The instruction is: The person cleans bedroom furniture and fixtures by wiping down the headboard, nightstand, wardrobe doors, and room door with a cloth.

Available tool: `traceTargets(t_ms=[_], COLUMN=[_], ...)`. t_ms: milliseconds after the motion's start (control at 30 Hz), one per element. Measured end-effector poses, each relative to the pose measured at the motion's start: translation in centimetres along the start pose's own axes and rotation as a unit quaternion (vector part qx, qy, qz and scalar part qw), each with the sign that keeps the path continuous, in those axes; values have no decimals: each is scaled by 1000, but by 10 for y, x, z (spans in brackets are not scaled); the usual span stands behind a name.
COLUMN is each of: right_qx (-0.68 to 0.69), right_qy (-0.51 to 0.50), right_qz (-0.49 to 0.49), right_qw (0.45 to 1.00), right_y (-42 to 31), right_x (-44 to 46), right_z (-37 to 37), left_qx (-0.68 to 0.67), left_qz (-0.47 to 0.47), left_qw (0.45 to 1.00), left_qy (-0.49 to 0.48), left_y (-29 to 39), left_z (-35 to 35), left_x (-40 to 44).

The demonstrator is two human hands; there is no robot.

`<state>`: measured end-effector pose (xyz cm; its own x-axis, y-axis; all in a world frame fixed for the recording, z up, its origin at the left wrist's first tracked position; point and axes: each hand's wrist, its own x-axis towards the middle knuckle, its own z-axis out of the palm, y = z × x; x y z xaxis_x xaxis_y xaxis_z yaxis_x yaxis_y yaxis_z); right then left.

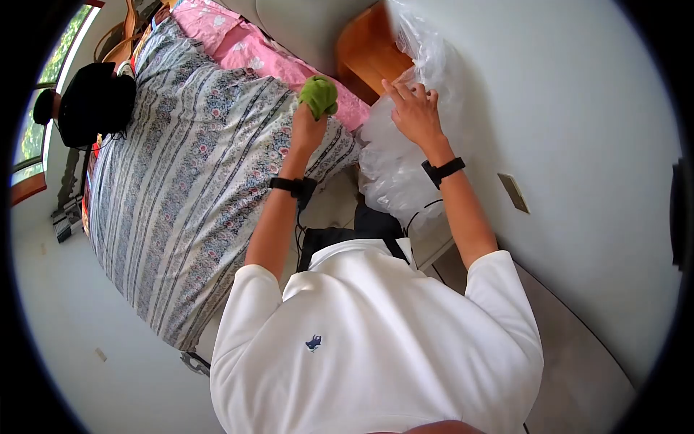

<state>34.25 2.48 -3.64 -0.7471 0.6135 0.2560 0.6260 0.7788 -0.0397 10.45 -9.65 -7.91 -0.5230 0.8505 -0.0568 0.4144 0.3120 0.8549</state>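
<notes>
A bunched green cloth (318, 96) is in my left hand (309, 126), whose fingers are wrapped round it near the edge of the bed. My right hand (417, 114) is over a large clear plastic sheet or bag (394, 170), with its fingers apart and the index finger stretched toward a wooden piece (372, 50). No object shows between the right fingers; whether they touch the plastic is unclear. The striped floral bedcover (210, 145) lies to the left of the left hand, and pink bedding (253, 54) lies behind it.
A grey padded headboard (300, 29) stands behind the bed. The pale wall (564, 108) with a switch plate (513, 193) rises on the right. A black object (97, 105) sits at the far left near a window (54, 72). Black straps and cables are on both wrists.
</notes>
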Motion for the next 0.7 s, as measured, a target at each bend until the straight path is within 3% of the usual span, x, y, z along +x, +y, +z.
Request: traceTargets(t_ms=[67, 100, 167, 300, 367, 400, 467, 533, 633, 700], right_qx=[-31, 1, 35, 82, 100, 122, 143, 141, 142, 132], right_qy=[-42, -28, -17, 43, 62, 68, 79, 113, 137, 150], right_qz=[12, 15, 18, 133, 161, 162, 167, 147, 145, 137], right_qw=[999, 999, 999, 987, 980, 977, 972, 972, 970, 970], right_y=[14, 26, 48, 84, 93, 90, 80, 73, 66, 63], right_x=[0, -6, -16, -24, -20, -16, -4, 9, 30, 49], right_z=[-6, -5, -6, -17, -22, -22, -24, -24, -17, -13], left_qx=[59, 60, 30, 87, 113, 113, 57, 53, 143, 257], left_qz=[139, 134, 262, 298, 190, 191, 285, 296, 284, 333], left_qw=[988, 989, 964, 949, 940, 939, 908, 908, 905, 875], left_qy=[-28, -30, -34, -56, -260, -262, -303, -290, -281, -241], left_y=[-1, 1, 8, 22, 8, -2, -26, -33, -34, -38], left_z=[37, 56, 90, 139, 160, 165, 163, 166, 173, 181], left_x=[30, 44, 68, 97, 115, 121, 134, 143, 158, 173])
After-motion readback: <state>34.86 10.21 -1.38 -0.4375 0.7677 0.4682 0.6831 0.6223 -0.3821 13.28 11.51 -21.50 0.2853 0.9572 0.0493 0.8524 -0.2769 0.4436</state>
